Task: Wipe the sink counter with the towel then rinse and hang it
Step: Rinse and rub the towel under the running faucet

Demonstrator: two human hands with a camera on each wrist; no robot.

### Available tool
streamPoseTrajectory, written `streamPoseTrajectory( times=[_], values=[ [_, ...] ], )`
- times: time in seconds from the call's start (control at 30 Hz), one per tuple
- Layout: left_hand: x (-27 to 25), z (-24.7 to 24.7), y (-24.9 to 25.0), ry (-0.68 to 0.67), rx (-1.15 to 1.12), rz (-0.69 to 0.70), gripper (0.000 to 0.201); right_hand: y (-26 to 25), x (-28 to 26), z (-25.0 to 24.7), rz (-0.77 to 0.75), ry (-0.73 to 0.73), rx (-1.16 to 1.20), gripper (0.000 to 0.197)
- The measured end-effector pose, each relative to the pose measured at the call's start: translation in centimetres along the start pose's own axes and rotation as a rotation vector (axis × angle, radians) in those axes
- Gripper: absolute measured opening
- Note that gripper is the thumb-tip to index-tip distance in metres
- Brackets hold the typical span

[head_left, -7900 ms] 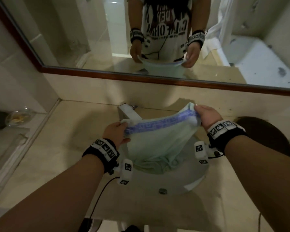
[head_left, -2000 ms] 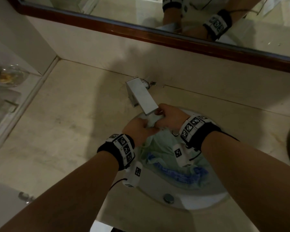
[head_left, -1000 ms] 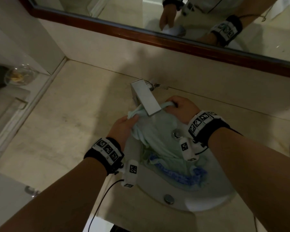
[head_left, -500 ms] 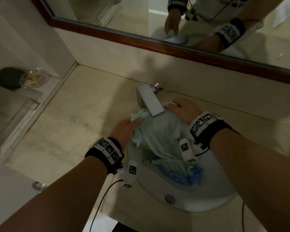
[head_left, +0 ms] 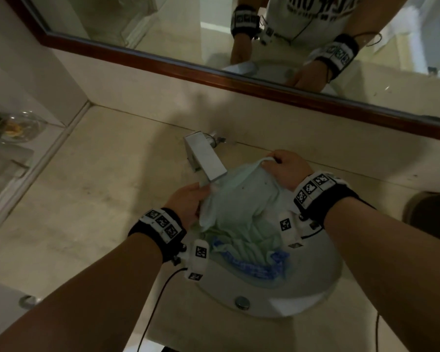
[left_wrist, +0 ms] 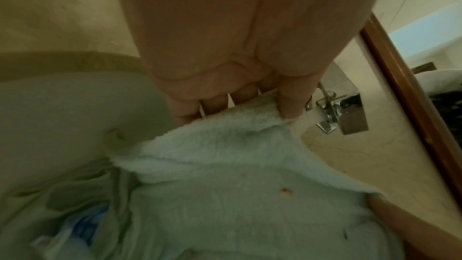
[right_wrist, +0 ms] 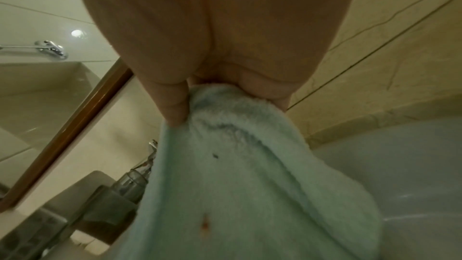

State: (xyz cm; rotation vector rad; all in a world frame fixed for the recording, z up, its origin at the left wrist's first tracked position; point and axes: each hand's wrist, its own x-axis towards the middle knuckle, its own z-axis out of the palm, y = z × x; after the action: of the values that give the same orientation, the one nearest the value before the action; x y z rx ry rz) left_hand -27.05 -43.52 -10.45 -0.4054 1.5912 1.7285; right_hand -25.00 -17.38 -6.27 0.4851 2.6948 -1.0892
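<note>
Both hands [head_left: 186, 201] [head_left: 287, 171] pinch fluffy terry towel [head_left: 241, 212] over round basin [head_left: 315, 288].

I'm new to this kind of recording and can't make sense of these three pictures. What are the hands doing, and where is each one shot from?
There is no machine here: a person works with bare hands, wearing a camera on the head and one on each wrist.

The head picture looks down at a counter with a sink set in it, a faucet behind, and a mirror above. A glass dish sits far left.

The left hand and right hand each grip an edge of a pale green towel, stretched under the faucet; its blue-banded end lies bunched in the sink.

The two wrist pictures look along each hand: fingers pinching towel, close up. Small dark specks show on the cloth.
</note>
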Motion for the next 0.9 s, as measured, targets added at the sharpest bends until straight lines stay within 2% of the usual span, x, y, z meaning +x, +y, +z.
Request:
streamPoseTrajectory(
  times=[0.13, 0.27, 0.37, 0.57, 0.7, 0.83, 0.9],
  values=[
    [0.5, 0.6, 0.3, 0.026, -0.027, 0.041, 0.015, 0.5, 0.2, -0.9, -0.013, 0.032, 0.048, 0.011],
    [0.1, 0.9, 0.2, 0.064, -0.031, 0.057, 0.018, 0.9, -0.1, -2.0, -0.032, 0.043, 0.020, 0.010],
    [-0.7, 1.3, -0.3, 0.084, 0.028, 0.048, 0.012, 1.0, -0.5, -2.3, -0.051, 0.013, 0.011, 0.013],
    [-2.2, 2.0, 0.0, 0.143, 0.035, 0.105, 0.025, 0.4, -1.7, -2.7, -0.053, 0.056, 0.101, 0.009],
    [-3.1, 3.2, 0.4, 0.111, -0.022, 0.057, 0.016, -0.5, -3.5, -4.4, -0.065, 0.148, 0.126, 0.005],
    [-3.2, 4.3, -0.3, 0.071, -0.041, 0.055, 0.008, -0.8, -5.4, -5.7, -0.039, 0.209, 0.128, 0.009],
    [-3.2, 4.7, -0.6, 0.055, -0.091, 0.077, 0.010, -0.6, -6.3, -5.8, -0.001, 0.219, 0.144, 0.014]
  ],
)
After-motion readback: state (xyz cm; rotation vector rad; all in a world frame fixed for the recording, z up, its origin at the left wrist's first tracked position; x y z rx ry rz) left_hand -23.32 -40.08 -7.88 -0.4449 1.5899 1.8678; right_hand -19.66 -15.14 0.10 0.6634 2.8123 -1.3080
